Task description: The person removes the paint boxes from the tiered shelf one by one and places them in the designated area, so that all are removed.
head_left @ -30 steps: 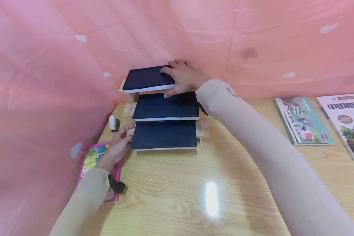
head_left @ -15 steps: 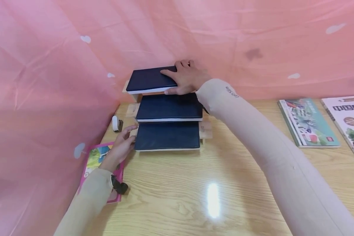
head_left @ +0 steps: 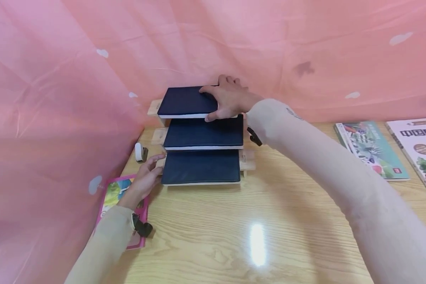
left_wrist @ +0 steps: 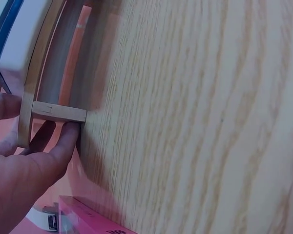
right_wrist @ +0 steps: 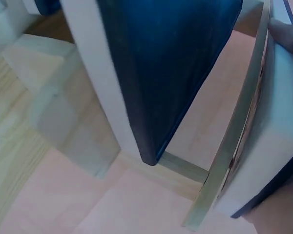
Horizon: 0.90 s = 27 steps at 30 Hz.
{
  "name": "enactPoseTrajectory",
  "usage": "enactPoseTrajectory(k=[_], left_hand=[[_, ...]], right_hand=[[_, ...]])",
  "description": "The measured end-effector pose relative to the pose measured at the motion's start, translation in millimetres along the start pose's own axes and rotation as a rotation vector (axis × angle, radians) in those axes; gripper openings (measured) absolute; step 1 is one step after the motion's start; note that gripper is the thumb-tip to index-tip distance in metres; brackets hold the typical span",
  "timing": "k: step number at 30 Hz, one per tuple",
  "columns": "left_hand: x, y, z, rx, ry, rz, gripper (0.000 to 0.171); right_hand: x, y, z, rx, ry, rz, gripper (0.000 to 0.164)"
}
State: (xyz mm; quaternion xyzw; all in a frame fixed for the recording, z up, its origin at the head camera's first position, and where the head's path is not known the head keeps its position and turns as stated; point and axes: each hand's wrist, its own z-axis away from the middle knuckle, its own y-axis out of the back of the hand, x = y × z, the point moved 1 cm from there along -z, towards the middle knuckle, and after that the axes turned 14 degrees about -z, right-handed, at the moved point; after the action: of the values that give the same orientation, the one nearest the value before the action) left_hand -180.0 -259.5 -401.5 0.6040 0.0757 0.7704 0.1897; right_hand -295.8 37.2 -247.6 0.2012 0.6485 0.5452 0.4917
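Three dark blue notebooks with white page edges lie on a stepped wooden rack [head_left: 247, 159]. The top notebook [head_left: 188, 101] is held at its right end by my right hand [head_left: 230, 98]. In the right wrist view the thumb [right_wrist: 289, 38] lies against its page edge. Below it are the middle notebook [head_left: 202, 134] and the bottom notebook [head_left: 200, 167]. My left hand [head_left: 143, 182] grips the rack's lower left end, thumb and fingers around the wooden end bar [left_wrist: 58, 111]. The far fingers of the right hand are partly hidden behind the top notebook.
A white and dark stapler-like object [head_left: 140, 152] stands left of the rack. A pink-bordered book [head_left: 113, 193] lies under the left forearm. To the right are a teal-covered book [head_left: 374, 150] and a white magazine-like book [head_left: 420, 146]. Pink cloth [head_left: 305, 51] hangs behind and left.
The top notebook has shifted right on its shelf with my right hand, now sitting straighter and showing more of the rack's left end. My left hand keeps its grip on the rack.
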Motion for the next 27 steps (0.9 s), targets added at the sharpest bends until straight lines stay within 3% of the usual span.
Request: enactPoseTrajectory(k=[7, 13, 27], left_hand=[[1.7, 0.5, -1.8, 0.019, -0.029, -0.013, 0.047], [3.3, -0.8, -4.7, 0.018, 0.003, -0.023, 0.047], [7.1, 1.0, -10.6, 0.007, 0.006, -0.071, 0.047]], right_hand=[[-1.4, 1.2, 19.0, 0.109, 0.065, -0.017, 0.085], [4.5, 5.2, 46.4, 0.164, 0.128, -0.006, 0.086], [34.1, 4.6, 110.0, 0.259, 0.162, -0.07, 0.084]])
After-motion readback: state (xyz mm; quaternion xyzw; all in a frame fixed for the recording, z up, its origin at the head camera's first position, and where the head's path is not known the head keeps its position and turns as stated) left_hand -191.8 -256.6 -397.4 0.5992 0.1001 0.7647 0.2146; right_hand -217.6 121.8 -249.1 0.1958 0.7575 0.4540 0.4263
